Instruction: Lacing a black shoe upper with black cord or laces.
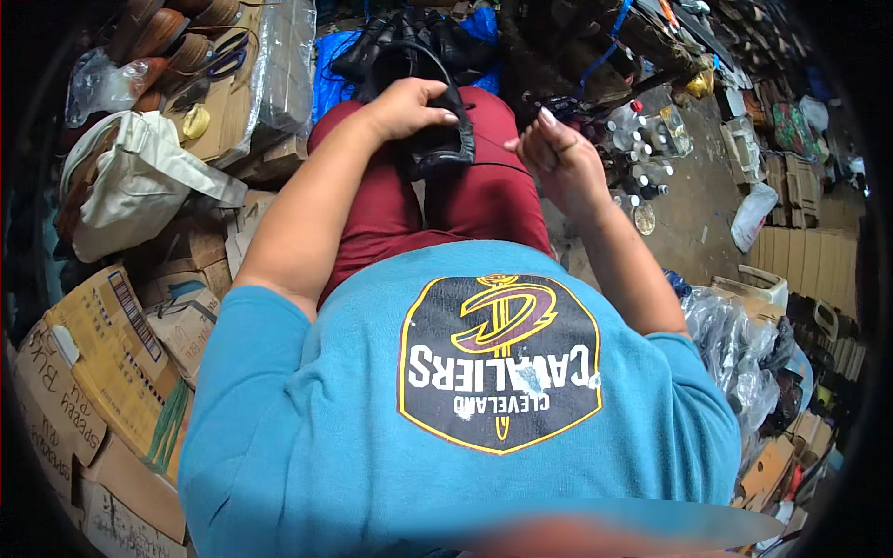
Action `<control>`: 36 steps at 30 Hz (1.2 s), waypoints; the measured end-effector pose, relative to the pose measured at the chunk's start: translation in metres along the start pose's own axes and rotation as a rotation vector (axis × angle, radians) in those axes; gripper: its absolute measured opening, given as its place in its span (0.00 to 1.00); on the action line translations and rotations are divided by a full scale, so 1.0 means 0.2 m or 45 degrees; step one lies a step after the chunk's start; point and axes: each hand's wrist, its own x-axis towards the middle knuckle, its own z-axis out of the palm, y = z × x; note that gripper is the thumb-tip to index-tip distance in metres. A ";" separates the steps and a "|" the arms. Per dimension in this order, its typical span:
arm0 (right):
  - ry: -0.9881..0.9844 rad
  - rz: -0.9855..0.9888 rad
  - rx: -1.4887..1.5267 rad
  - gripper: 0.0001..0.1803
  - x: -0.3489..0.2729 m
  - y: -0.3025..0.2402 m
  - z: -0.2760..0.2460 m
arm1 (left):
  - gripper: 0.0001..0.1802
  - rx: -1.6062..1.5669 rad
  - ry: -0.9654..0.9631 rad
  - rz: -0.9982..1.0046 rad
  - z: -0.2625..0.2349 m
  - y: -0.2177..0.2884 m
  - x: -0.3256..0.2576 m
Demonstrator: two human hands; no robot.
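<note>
A black shoe (pixel 439 149) rests across my thighs. My left hand (pixel 409 110) is closed around its side, the thumb lying over the edge of the opening. To the right of the shoe, my right hand (pixel 561 158) is raised with its fingers curled. A thin dark thread (pixel 500 166) stretches from the shoe to those fingers, which are closed on it. Whether they also grip a small tool I cannot make out. More black shoes (pixel 372 46) lie on a blue sheet (pixel 332 56) just beyond my knees.
Brown shoes (pixel 153 33), scissors (pixel 227 58) and a white cloth bag (pixel 139 181) are at the far left. Cardboard boxes (pixel 102 325) pile up nearer on that side. Several clear bottles (pixel 642 149) stand at right, with plastic bags (pixel 730 344) closer in.
</note>
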 end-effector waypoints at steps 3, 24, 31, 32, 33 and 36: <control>0.216 0.086 -0.075 0.23 -0.11 0.00 -0.08 | 0.08 0.020 0.013 0.087 0.04 -0.05 0.05; -0.177 -0.155 -1.664 0.10 0.05 0.05 0.02 | 0.14 -0.070 -0.164 -0.364 -0.19 0.58 -1.01; -0.041 0.153 -1.008 0.07 0.01 0.02 -0.03 | 0.26 0.629 0.563 0.038 -0.10 0.11 -0.33; -0.023 0.201 -0.765 0.07 -0.01 -0.04 -0.05 | 0.26 0.766 0.595 0.078 -0.08 0.03 -0.22; 0.053 0.096 -0.594 0.06 -0.04 -0.16 0.02 | 0.25 0.684 0.390 -0.002 -0.07 0.04 -0.15; 0.139 -0.115 -0.168 0.10 -0.17 -0.47 -0.09 | 0.16 0.178 0.151 0.021 0.04 0.09 -0.07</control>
